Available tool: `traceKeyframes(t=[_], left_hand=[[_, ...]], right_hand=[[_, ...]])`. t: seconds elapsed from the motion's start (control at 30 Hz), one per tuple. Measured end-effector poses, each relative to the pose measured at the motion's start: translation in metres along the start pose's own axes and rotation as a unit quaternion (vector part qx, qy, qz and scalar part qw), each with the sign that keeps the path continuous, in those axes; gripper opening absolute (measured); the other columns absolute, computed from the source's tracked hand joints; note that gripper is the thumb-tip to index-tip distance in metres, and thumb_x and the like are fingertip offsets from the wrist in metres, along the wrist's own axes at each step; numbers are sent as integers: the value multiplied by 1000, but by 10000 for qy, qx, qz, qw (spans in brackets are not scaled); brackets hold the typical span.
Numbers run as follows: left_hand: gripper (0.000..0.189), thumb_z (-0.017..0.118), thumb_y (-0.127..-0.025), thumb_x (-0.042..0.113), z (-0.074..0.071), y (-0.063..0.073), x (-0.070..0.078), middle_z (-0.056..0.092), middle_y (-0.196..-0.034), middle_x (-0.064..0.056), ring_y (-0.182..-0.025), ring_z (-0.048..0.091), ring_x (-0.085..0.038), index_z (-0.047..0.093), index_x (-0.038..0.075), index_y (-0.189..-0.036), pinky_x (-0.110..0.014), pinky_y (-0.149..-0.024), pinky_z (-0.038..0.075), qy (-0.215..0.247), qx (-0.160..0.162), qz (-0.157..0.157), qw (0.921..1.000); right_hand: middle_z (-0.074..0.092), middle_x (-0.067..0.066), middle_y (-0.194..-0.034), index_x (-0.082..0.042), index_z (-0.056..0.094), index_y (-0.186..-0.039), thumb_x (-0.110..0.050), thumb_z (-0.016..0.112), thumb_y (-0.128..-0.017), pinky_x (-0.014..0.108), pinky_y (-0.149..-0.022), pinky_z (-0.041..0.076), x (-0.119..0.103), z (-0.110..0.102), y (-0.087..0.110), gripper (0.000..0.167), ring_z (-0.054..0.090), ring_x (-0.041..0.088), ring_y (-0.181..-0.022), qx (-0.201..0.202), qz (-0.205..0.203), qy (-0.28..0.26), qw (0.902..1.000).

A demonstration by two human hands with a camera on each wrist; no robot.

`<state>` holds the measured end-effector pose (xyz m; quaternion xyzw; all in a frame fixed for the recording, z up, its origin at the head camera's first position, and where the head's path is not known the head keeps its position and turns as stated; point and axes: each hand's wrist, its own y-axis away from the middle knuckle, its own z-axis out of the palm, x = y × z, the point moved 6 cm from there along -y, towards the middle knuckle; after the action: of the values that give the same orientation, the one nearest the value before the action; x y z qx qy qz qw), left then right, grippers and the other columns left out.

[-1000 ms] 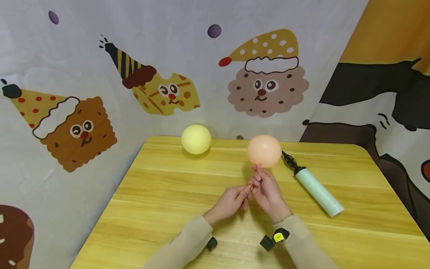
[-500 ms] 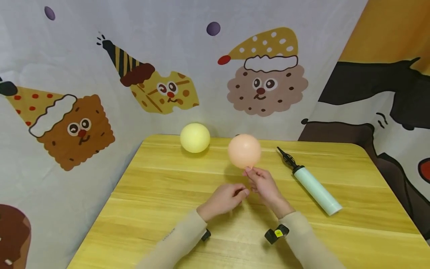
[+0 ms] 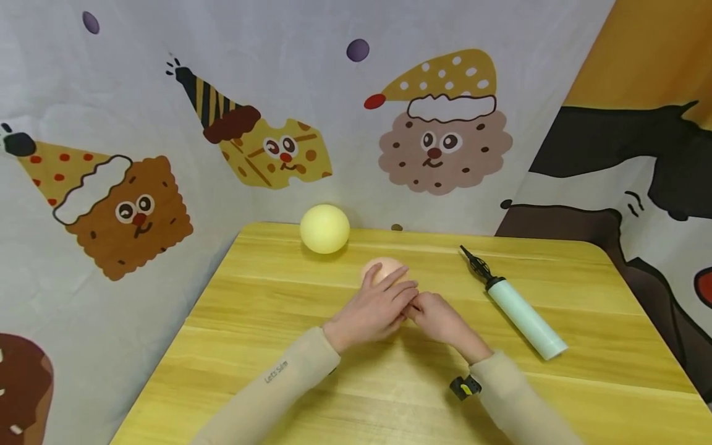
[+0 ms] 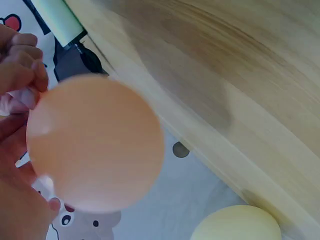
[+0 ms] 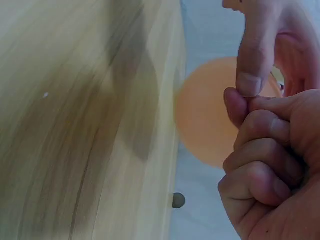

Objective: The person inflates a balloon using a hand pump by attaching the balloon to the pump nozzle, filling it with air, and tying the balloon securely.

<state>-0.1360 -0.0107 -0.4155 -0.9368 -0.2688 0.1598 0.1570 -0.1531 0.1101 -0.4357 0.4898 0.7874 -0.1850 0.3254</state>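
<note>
A peach balloon (image 4: pixel 95 145), round and inflated, is in front of me over the table, partly covered by my left hand in the head view. My right hand (image 3: pixel 442 316) has its fingers curled and pinches the balloon's neck between thumb and index finger. Spread across the near side of the balloon are the fairly straight fingers of my left hand (image 3: pixel 369 309). In the right wrist view the left thumb (image 5: pixel 250 82) meets the right fingertips at the neck. The neck itself is mostly hidden by the fingers.
A yellow balloon (image 3: pixel 325 229) sits at the table's back left. On the right lies a mint-green hand pump (image 3: pixel 525 318) with a black nozzle. The wooden table (image 3: pixel 250 296) backs onto a cloth printed with cartoon biscuits (image 3: pixel 445 151).
The peach balloon has moved left and lower, nearer me. My left hand has left its pinch near the neck and spread over the balloon; the right still pinches it.
</note>
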Motion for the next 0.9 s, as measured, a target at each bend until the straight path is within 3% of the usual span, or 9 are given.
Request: traceKeyframes(t=[0.13, 0.3, 0.43, 0.53, 0.63, 0.77, 0.9], left_hand=[[45, 68, -98, 45, 5, 4, -3, 63, -132, 3, -141, 48, -28, 60, 19, -134, -68, -116, 26, 51, -186, -36, 9998], [49, 68, -94, 59, 7, 8, -7, 68, -119, 6, -121, 61, -20, 65, 22, -126, -66, -116, 29, 17, -140, -106, 9998], [30, 76, -93, 49, 7, 11, -11, 70, -115, 7, -117, 63, -18, 73, 24, -110, -63, -116, 34, -163, -103, -127, 9997], [20, 82, -90, 36, 7, 15, -19, 70, -115, 8, -118, 62, -18, 74, 25, -105, -60, -115, 36, -296, -53, -251, 9992], [23, 86, -86, 27, 8, 20, -30, 69, -116, 7, -120, 60, -20, 72, 24, -105, -60, -114, 37, -365, 34, -470, 9982], [26, 87, -84, 20, 10, 27, -42, 68, -118, 3, -122, 58, -22, 71, 20, -104, -62, -114, 36, -359, 75, -693, 9969], [18, 80, -90, 12, 17, 31, -35, 69, -119, 2, -122, 58, -24, 71, 18, -105, -63, -113, 37, -453, -106, -636, 9969]], right_hand=[[60, -2, -71, -10, 71, -84, -12, 62, -105, 26, -55, 42, -4, 1, 5, 23, 48, 8, -60, 206, -119, 136, 9996], [56, -9, -65, -15, 75, -88, -18, 65, -104, 24, -51, 38, -11, -5, 11, 19, 43, 4, -55, 520, -408, 274, 9974], [46, -11, -54, -20, 73, -80, -23, 66, -104, 22, -46, 32, -10, -10, 18, 25, 37, 3, -46, 627, -267, 178, 9975], [49, -11, -55, -20, 71, -82, -25, 61, -106, 21, -44, 32, -9, -13, 25, 27, 37, 3, -45, 388, -264, -160, 9988], [57, -10, -62, -17, 70, -89, -19, 57, -108, 21, -43, 34, -7, -17, 33, 24, 42, 4, -49, 102, -288, -425, 9986], [62, -7, -69, -13, 70, -95, -11, 55, -109, 23, -47, 43, -6, -25, 40, 21, 53, 6, -56, -67, -261, -513, 9983], [68, -4, -74, -13, 70, -94, -13, 56, -108, 25, -54, 51, -9, -25, 40, 19, 62, 7, -65, -176, -373, -475, 9980]])
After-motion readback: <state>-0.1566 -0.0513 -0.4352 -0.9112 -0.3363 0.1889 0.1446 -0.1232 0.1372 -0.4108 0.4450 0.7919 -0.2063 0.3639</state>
